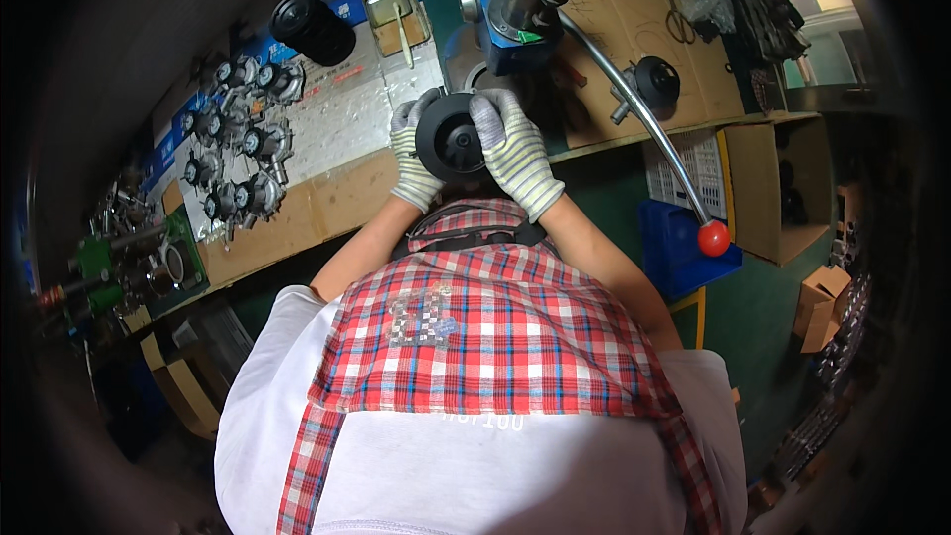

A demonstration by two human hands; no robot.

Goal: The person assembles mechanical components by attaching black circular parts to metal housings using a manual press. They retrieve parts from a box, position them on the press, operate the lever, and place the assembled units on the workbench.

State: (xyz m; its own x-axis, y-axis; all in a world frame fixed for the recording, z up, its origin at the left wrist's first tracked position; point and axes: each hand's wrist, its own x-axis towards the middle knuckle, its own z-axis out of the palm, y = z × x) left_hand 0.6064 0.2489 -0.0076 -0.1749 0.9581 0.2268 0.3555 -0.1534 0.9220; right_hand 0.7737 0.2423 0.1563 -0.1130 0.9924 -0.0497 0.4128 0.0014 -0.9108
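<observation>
Both my hands wear striped work gloves and hold a round, black, cup-shaped part (451, 160) with a small hub at its centre. Its hollow face is turned up toward me, at the table's front edge. My left hand (413, 157) is closed on the left rim, its fingers partly hidden behind the part. On the right rim my right hand (515, 154) grips with the thumb on top; its other fingers are mostly out of sight. Just beyond stands a blue hand press (510, 57) with a steel column, and its long lever (649, 114) slants down to the right, ending in a red ball (713, 238).
Several metal housings with black centres (263, 142) cover the table's left side. Behind them are a stack of black round parts (312, 30) and a shallow tray (381, 8) with a brush. Another black round part (659, 79) lies beyond the lever. A blue bin (674, 272) sits below, right.
</observation>
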